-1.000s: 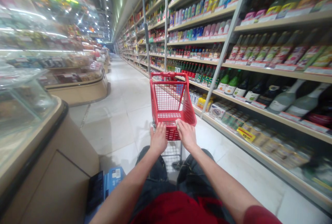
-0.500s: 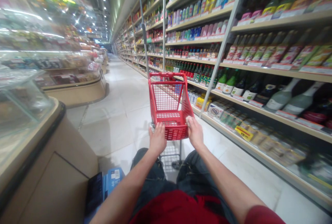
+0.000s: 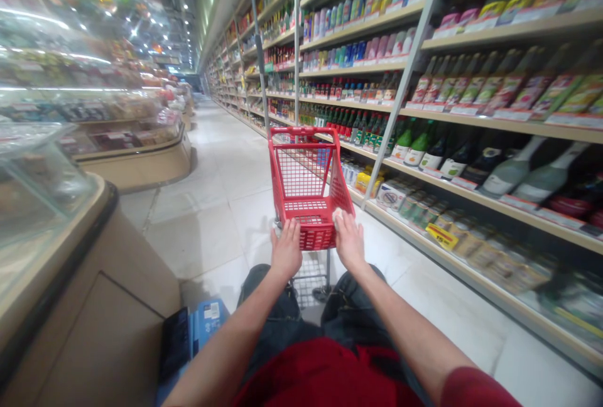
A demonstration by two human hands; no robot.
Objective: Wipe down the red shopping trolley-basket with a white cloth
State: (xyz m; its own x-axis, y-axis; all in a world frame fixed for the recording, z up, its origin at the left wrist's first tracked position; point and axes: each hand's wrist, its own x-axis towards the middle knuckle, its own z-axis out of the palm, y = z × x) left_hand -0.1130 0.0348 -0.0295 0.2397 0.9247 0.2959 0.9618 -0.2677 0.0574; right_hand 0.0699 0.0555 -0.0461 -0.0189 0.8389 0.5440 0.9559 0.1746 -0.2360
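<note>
A small red plastic shopping cart [image 3: 311, 209] stands directly before me, its basket bare inside. My left hand [image 3: 286, 249] grips the near left corner of the basket, fingers pointing forward over the rim. At the near right corner, my right hand [image 3: 349, 237] presses a small white crumpled tissue or cloth [image 3: 338, 213] against the rim; its exact kind is hard to make out. My knees are on either side of the cart's lower metal frame [image 3: 311, 281]. Part of the fingers' undersides is hidden.
Tall shelves [image 3: 471, 178] of bottles and cans line the right side. On the left are a rounded counter with a glass case [image 3: 51, 162] and another display island [image 3: 136, 165]. A blue box [image 3: 207, 319] is on the floor at lower left. A pale tiled aisle [image 3: 207, 143] runs ahead.
My right hand has shifted slightly left and inward along the cart's near rim, with the white piece under its fingers. My left hand and the cart have stayed nearly in place.
</note>
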